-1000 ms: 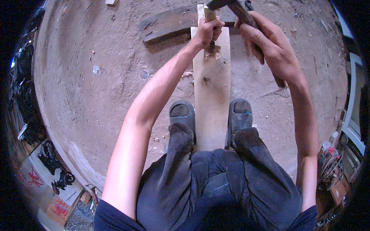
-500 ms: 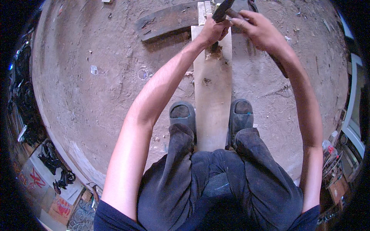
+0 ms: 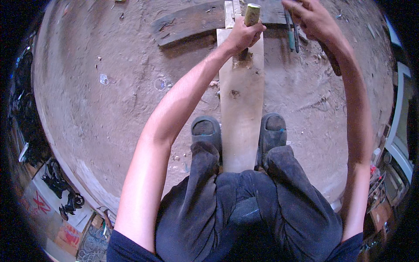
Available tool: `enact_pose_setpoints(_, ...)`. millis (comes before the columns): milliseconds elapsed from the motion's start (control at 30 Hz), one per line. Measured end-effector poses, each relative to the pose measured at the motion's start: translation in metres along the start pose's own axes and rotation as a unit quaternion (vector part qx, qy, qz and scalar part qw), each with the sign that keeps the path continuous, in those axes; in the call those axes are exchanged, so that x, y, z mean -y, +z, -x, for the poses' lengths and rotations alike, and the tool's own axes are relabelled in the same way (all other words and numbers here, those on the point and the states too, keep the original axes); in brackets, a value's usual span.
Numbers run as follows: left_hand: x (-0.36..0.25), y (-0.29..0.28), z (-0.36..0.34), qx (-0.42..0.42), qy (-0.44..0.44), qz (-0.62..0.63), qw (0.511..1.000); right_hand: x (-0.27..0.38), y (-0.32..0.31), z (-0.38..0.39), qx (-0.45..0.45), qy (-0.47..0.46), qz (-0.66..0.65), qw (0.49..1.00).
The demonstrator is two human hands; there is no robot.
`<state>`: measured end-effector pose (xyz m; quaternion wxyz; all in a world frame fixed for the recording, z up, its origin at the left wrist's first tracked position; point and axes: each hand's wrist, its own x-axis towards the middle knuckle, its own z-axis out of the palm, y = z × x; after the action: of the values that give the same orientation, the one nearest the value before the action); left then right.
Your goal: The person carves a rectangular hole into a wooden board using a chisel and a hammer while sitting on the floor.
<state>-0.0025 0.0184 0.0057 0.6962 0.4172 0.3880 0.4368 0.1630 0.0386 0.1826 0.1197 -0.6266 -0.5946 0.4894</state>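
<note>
My left hand [image 3: 244, 35] is closed round an upright chisel [image 3: 252, 15] with a pale wooden handle, its blade in a rough, chipped recess [image 3: 242, 62] in a long pale board [image 3: 240, 109]. The board lies lengthwise between my legs. My right hand [image 3: 307, 19] is raised at the upper right, blurred, gripping a hammer [image 3: 334, 65] whose dark handle shows below it; the hammer's head is not visible. A second pale wooden piece [image 3: 228, 13] sits at the board's far end.
A dark weathered plank [image 3: 187, 28] lies crosswise at the back. Two slim tools [image 3: 291, 39] rest near its right part. My sandalled feet [image 3: 205, 129] flank the board on the dirt floor [image 3: 109, 113]. Clutter lines the left edge; a pale frame [image 3: 399, 113] stands at the right.
My right hand brought the hammer down onto the chisel's top half a second ago and has since lifted it up and rightward. My left hand stays on the chisel, slightly right of before.
</note>
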Motion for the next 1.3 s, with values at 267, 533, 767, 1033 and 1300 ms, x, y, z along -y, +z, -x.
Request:
enact_pose_setpoints(267, 0.001, -0.004, -0.003, 0.051, -0.029, -0.052, 0.997, 0.015, 0.001, -0.001, 0.03, -0.017, 0.036, 0.999)
enact_pose_setpoints(533, 0.013, 0.014, -0.009, -0.022, 0.081, -0.145, 0.986, -0.014, -0.007, 0.002, -0.067, -0.007, -0.178, 0.982)
enact_pose_setpoints(767, 0.027, 0.016, -0.012, -0.127, 0.168, -0.189, 0.959, -0.031, -0.016, -0.013, -0.116, -0.033, -0.16, 0.98)
enact_pose_setpoints(1033, 0.027, 0.016, -0.015, -0.116, 0.129, -0.172, 0.97, -0.036, -0.015, -0.035, -0.006, 0.014, 0.071, 0.997)
enact_pose_setpoints(1300, 0.022, 0.011, -0.008, -0.129, 0.112, -0.184, 0.968, -0.029, -0.011, -0.032, -0.067, 0.008, 0.043, 0.997)
